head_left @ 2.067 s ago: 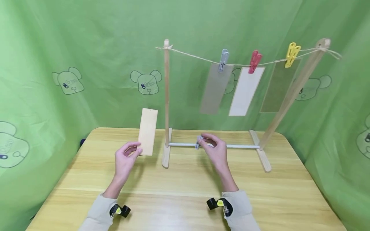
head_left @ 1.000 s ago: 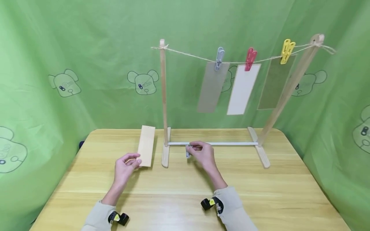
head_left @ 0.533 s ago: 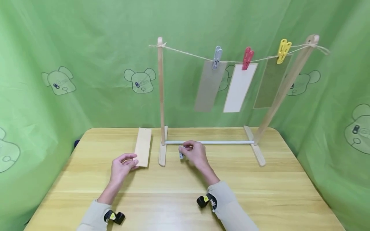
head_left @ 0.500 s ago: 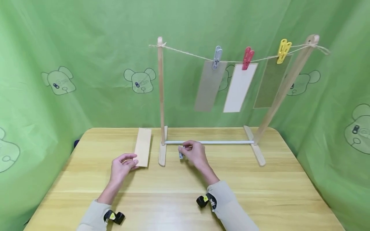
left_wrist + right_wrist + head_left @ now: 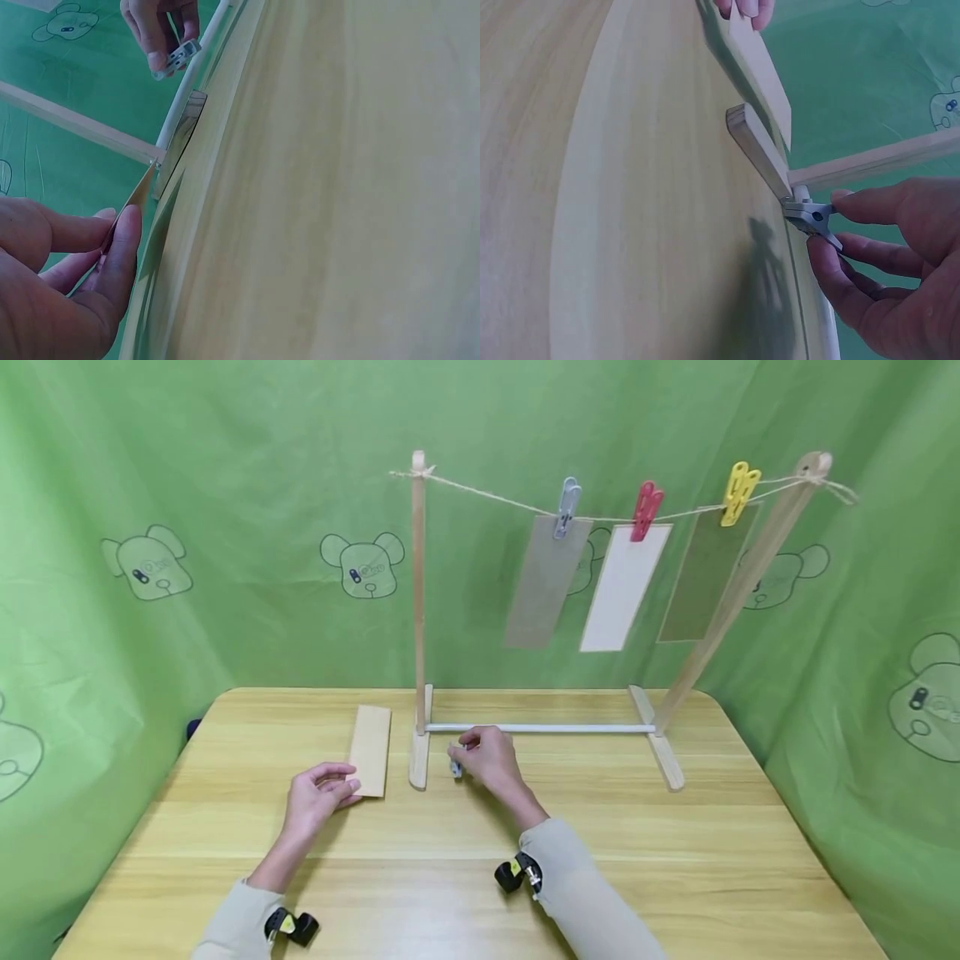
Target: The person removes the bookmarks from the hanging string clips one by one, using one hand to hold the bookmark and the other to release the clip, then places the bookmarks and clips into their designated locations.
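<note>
My left hand (image 5: 315,797) pinches a thin, light wooden strip (image 5: 371,747) by its lower left edge, left of the stand's left foot. The left wrist view shows the strip almost edge-on between thumb and fingers. Just right of that foot, my right hand (image 5: 491,760) pinches a grey-blue clothespin (image 5: 812,217) by its handle ends, low over the table. On the string (image 5: 487,492) above hang a grey strip (image 5: 547,589) under a grey-blue clothespin (image 5: 567,508), a white strip (image 5: 626,589) under a red clothespin (image 5: 647,511) and an olive strip (image 5: 705,581) under a yellow clothespin (image 5: 740,493).
A wooden stand has a left post (image 5: 419,593), a slanting right post (image 5: 742,593) and a white crossbar (image 5: 570,728) low between its feet. It stands on the wooden table (image 5: 420,877) towards the back. A green curtain (image 5: 262,468) with bear prints hangs behind.
My right hand has carried the clothespin left along the crossbar, closer to the left foot. My left hand has lowered the wooden strip towards the table. The hanging strips stay on the string.
</note>
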A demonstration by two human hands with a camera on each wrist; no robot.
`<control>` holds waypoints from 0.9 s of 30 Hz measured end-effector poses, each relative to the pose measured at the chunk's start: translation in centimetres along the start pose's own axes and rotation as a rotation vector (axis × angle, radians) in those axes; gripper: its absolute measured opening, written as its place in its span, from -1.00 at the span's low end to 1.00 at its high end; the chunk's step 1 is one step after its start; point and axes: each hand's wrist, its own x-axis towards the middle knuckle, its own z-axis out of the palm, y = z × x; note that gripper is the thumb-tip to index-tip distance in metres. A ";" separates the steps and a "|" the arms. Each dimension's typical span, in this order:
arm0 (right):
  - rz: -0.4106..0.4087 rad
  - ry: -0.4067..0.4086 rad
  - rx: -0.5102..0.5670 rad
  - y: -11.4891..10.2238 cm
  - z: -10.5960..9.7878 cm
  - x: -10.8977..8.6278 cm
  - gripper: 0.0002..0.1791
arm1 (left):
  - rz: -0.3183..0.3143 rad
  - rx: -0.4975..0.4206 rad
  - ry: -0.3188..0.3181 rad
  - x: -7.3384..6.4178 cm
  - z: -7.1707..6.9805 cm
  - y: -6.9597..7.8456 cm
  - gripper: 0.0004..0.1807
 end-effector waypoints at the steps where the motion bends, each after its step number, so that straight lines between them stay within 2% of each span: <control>1: -0.002 0.000 -0.010 0.0 0.1 0.1 -0.71 | 0.005 0.006 -0.002 0.0 0.0 0.0 -0.63; 6: -0.029 -0.008 -0.060 0.0 0.7 0.1 -0.74 | 0.020 0.051 -0.005 0.0 0.1 0.1 -0.66; 14: -0.026 -0.011 -0.111 0.2 1.3 0.1 -0.76 | 0.021 0.139 0.001 -0.2 0.4 0.1 -0.66; 20: -0.045 -0.012 -0.144 0.6 1.7 0.1 -0.77 | 0.020 0.215 -0.043 -0.5 0.5 0.3 -0.61; 23: -0.058 -0.011 -0.167 0.9 1.9 0.1 -0.78 | 0.034 0.291 -0.053 -0.7 0.4 0.5 -0.59; 27: -0.067 0.001 -0.182 1.2 1.9 0.1 -0.77 | 0.110 0.455 -0.077 -0.9 0.6 0.7 -0.57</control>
